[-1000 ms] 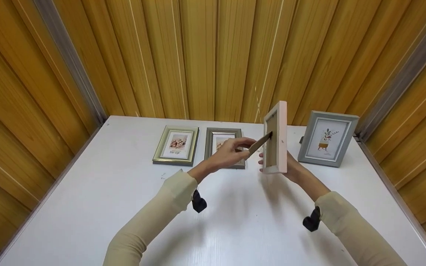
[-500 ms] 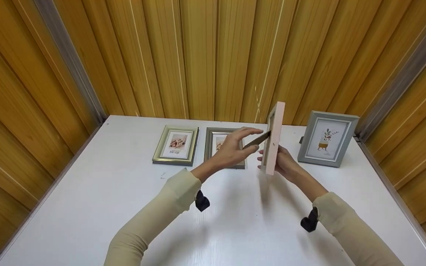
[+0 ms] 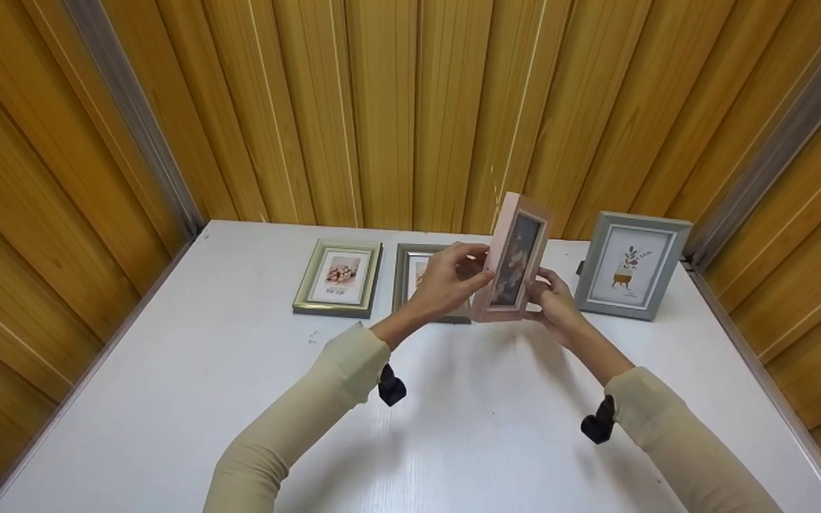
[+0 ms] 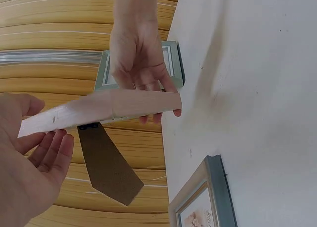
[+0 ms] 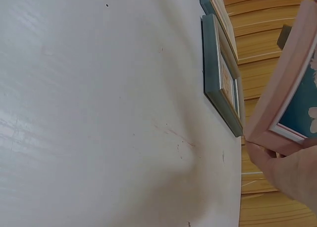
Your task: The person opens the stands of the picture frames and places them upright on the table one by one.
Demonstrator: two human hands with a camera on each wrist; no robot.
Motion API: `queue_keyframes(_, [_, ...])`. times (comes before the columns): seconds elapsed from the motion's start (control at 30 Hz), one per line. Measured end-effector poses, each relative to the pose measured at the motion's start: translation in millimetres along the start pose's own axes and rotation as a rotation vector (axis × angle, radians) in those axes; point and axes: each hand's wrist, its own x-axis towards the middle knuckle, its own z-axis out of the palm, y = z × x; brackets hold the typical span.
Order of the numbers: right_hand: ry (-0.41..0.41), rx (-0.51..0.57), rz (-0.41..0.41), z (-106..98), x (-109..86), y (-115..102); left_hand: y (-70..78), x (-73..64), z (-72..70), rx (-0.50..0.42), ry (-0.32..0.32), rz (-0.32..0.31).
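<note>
Both hands hold a pink picture frame (image 3: pixel 485 303) above the table. Its dark picture with pale flowers (image 5: pixel 304 106) faces to the right. My left hand (image 3: pixel 446 281) grips the left edge between thumb and fingers. At the lower right edge, my right hand (image 3: pixel 556 306) pinches the frame, its fingers curled round the corner in the right wrist view. A brown stand leg (image 4: pixel 109 162) sticks out from the frame's back in the left wrist view. Behind my left hand lies a grey-brown picture frame (image 3: pixel 402 285), partly covered by that hand.
A gold-green picture frame (image 3: pixel 339 278) lies flat at the back left of the white table (image 3: pixel 239 399). To the right a grey-green picture frame (image 3: pixel 631 267) stands upright on its leg. Wood-patterned panels (image 3: pixel 382 114) rise along the back edge and both sides.
The pink frame has turned from showing its back to showing its picture side. My left hand has gone from the stand leg to the frame's edge. The other frames stay put.
</note>
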Motion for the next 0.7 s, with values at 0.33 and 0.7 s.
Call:
queue_keyframes(0.33, [0.151, 0.01, -0.004, -9.3, 2.4, -2.9, -17.9, 12.6, 12.8, 0.121, 0.174, -0.067])
queue_keyframes(0.7, [0.29, -0.007, -0.022, -20.6, 3.8, -6.3, -40.7, 34.1, 27.6, 0.109, 0.285, -0.115])
